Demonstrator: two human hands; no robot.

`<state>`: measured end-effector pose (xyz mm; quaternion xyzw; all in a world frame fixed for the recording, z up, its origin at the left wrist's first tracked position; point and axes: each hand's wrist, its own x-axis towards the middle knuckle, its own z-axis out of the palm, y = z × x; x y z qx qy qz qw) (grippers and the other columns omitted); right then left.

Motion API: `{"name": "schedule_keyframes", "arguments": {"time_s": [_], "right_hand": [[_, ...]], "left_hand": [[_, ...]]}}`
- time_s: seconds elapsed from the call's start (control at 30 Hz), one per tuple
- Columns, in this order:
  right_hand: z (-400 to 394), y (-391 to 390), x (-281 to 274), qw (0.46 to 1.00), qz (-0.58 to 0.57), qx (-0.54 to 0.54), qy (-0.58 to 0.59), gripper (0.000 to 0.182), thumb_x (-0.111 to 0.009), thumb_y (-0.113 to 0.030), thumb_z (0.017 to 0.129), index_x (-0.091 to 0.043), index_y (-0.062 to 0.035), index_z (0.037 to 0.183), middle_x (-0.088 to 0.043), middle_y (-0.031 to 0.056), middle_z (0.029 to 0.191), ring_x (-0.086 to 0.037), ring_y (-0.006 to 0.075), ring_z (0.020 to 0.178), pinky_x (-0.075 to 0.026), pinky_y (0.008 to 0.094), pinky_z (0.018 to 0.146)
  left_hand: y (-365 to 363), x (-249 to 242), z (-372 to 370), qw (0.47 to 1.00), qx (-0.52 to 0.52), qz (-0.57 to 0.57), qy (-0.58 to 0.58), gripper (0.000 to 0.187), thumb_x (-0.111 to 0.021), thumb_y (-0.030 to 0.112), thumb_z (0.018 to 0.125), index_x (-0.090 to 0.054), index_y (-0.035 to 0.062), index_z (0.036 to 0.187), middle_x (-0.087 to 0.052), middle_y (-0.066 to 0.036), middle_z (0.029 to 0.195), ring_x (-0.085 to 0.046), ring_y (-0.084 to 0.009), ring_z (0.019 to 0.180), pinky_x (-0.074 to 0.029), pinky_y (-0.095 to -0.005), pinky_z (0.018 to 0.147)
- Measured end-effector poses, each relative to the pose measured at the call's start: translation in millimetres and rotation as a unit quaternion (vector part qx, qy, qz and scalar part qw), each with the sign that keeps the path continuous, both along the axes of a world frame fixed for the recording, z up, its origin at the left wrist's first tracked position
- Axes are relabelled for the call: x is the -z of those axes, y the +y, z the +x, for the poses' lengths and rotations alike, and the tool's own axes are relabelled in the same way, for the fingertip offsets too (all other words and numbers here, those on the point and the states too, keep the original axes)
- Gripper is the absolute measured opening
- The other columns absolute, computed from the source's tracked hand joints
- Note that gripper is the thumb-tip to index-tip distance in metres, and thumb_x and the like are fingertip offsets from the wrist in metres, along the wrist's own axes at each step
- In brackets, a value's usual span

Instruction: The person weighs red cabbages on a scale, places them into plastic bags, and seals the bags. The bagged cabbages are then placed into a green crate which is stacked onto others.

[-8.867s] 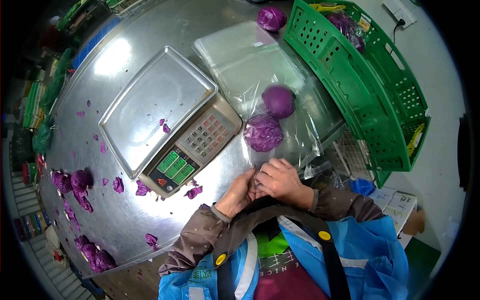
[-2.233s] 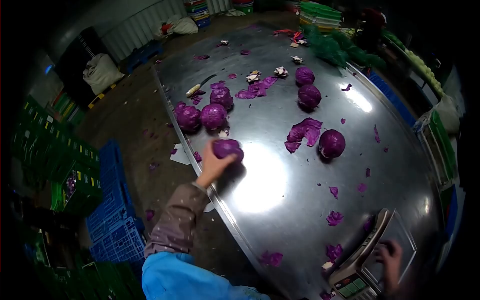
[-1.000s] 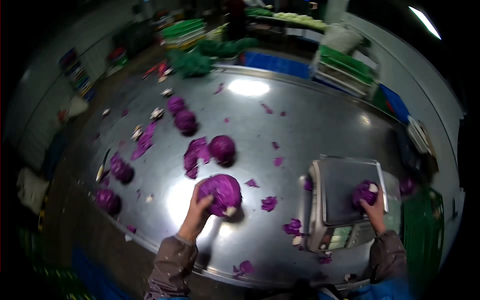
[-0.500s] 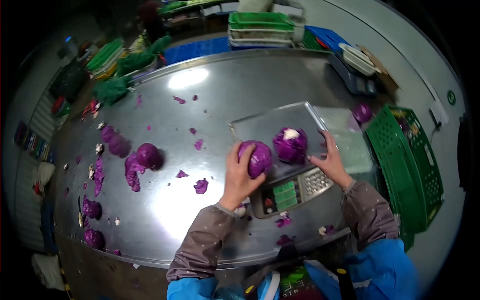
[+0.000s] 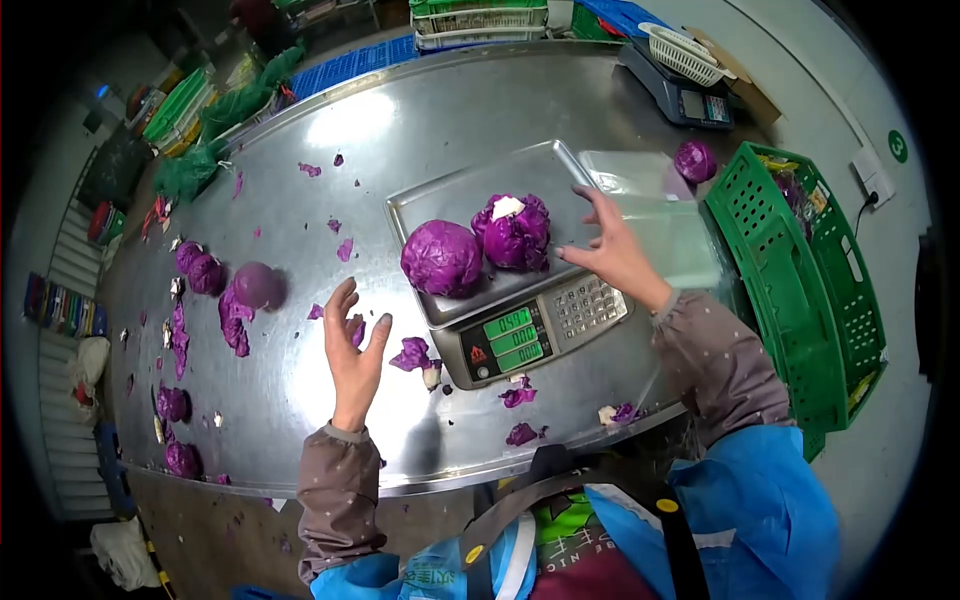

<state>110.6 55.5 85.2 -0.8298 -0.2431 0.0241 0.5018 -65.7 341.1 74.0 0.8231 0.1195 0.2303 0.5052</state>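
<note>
Two purple cabbages rest side by side on the steel pan of a digital scale (image 5: 545, 335). The left one (image 5: 441, 258) is round and smooth; the right one (image 5: 516, 236) shows a pale cut stem on top. My left hand (image 5: 356, 350) is open and empty, left of the scale with fingers apart. My right hand (image 5: 620, 250) is also open, over the pan's right side near the stemmed cabbage, not touching it. Green digits glow on the scale's display (image 5: 517, 337).
More cabbages (image 5: 259, 286) and torn purple leaves lie on the left of the metal table (image 5: 300, 230). At the right stand green crates (image 5: 800, 300), clear plastic bags (image 5: 655, 225) and a lone cabbage (image 5: 695, 161). A second scale (image 5: 690, 95) holding a white basket is behind.
My left hand has let go of the round cabbage, now resting on the pan, and moved left. The view has shifted, and the scale's digits are now readable.
</note>
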Motion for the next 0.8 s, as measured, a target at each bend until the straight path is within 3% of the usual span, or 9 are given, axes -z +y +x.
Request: {"name": "schedule_keyframes", "arguments": {"time_s": [0.07, 0.2, 0.3, 0.4, 0.5, 0.53, 0.6, 0.67, 0.8], "right_hand": [[7.6, 13.5, 4.0, 0.991, -0.060, -0.042, -0.110, 0.084, -0.074, -0.028, 0.061, -0.029, -0.0086, 0.130, -0.029, 0.0205, 0.129, -0.041, 0.0361, 0.112, -0.038, 0.0406, 0.092], [10.2, 44.0, 14.8, 0.993, -0.069, -0.035, -0.090, 0.092, -0.076, -0.034, 0.058, -0.026, -0.0092, 0.132, -0.024, 0.0239, 0.131, -0.036, 0.0413, 0.117, -0.033, 0.0434, 0.097], [14.2, 64.7, 43.0, 0.996, -0.050, -0.018, -0.066, 0.097, -0.077, -0.039, 0.054, -0.026, -0.0103, 0.132, -0.022, 0.0273, 0.131, -0.038, 0.0455, 0.114, -0.035, 0.0427, 0.096], [16.7, 68.0, 42.4, 0.998, 0.043, 0.014, -0.051, 0.081, -0.076, -0.035, 0.055, -0.038, -0.0073, 0.120, -0.037, 0.0236, 0.118, -0.045, 0.0399, 0.105, -0.039, 0.0423, 0.091], [17.4, 38.3, 46.2, 0.987, 0.148, 0.046, 0.039, 0.076, -0.076, -0.027, 0.059, -0.037, -0.0036, 0.120, -0.043, 0.0189, 0.115, -0.045, 0.0292, 0.106, -0.038, 0.0357, 0.091], [12.6, 18.4, 39.4, 0.970, 0.221, 0.021, 0.099, 0.077, -0.074, -0.027, 0.061, -0.034, -0.0029, 0.123, -0.045, 0.0166, 0.115, -0.044, 0.0253, 0.109, -0.038, 0.0335, 0.091], [-10.0, -36.6, 24.7, 0.914, 0.351, -0.011, 0.202, 0.069, -0.070, -0.025, 0.067, -0.034, -0.0075, 0.123, -0.042, 0.0163, 0.116, -0.042, 0.0266, 0.109, -0.039, 0.0354, 0.091], [-26.7, -95.8, 39.6, 0.879, 0.402, -0.018, 0.256, 0.069, -0.066, -0.023, 0.071, -0.030, -0.0089, 0.128, -0.041, 0.0133, 0.118, -0.041, 0.0236, 0.111, -0.040, 0.0357, 0.092], [-72.1, -207.7, 59.0, 0.771, 0.499, 0.038, 0.394, 0.066, -0.062, -0.024, 0.075, -0.029, -0.0095, 0.130, -0.041, 0.0129, 0.122, -0.042, 0.0242, 0.114, -0.040, 0.0392, 0.093]], "left_hand": [[-2.0, 1.0, -9.8, 1.000, -0.007, -0.011, -0.003, 0.053, -0.060, 0.017, 0.080, -0.035, 0.0053, 0.125, -0.040, -0.014, 0.125, -0.043, -0.0259, 0.113, -0.039, -0.0377, 0.090], [-13.9, 2.3, -27.9, 0.999, -0.007, -0.038, 0.012, 0.051, -0.056, 0.020, 0.084, -0.033, 0.0049, 0.127, -0.040, -0.015, 0.125, -0.043, -0.0251, 0.113, -0.040, -0.0372, 0.092], [-33.9, 3.5, -30.7, 0.998, 0.002, -0.060, 0.004, 0.044, -0.054, 0.011, 0.084, -0.036, 0.0028, 0.124, -0.044, -0.014, 0.120, -0.046, -0.0227, 0.108, -0.041, -0.0334, 0.089], [-66.4, 2.6, -22.5, 0.998, 0.022, -0.066, 0.007, 0.040, -0.051, 0.002, 0.082, -0.039, 0.0007, 0.120, -0.049, -0.011, 0.112, -0.050, -0.0187, 0.101, -0.041, -0.0297, 0.084], [-104.0, 13.0, -7.8, 0.993, 0.080, -0.079, 0.020, 0.036, -0.050, 0.000, 0.083, -0.042, 0.0002, 0.118, -0.053, -0.009, 0.104, -0.052, -0.0153, 0.095, -0.041, -0.0261, 0.082], [-124.1, 6.3, -1.4, 0.989, 0.102, -0.103, 0.035, 0.034, -0.051, 0.002, 0.084, -0.043, 0.0001, 0.117, -0.054, -0.008, 0.101, -0.052, -0.0148, 0.095, -0.041, -0.0262, 0.081], [-153.1, 13.2, 17.5, 0.982, 0.142, -0.115, 0.053, 0.030, -0.049, 0.007, 0.087, -0.044, 0.0000, 0.116, -0.055, -0.008, 0.099, -0.052, -0.0143, 0.094, -0.041, -0.0263, 0.080], [-179.5, 26.4, 45.1, 0.969, 0.196, -0.145, 0.048, 0.027, -0.044, 0.012, 0.091, -0.048, -0.0014, 0.113, -0.056, -0.009, 0.098, -0.053, -0.0150, 0.091, -0.042, -0.0269, 0.079], [-263.5, 39.5, 128.2, 0.957, 0.279, -0.058, 0.063, 0.023, -0.045, 0.011, 0.090, -0.055, -0.0011, 0.107, -0.060, -0.012, 0.087, -0.058, -0.0175, 0.079, -0.045, -0.0284, 0.072]]}}
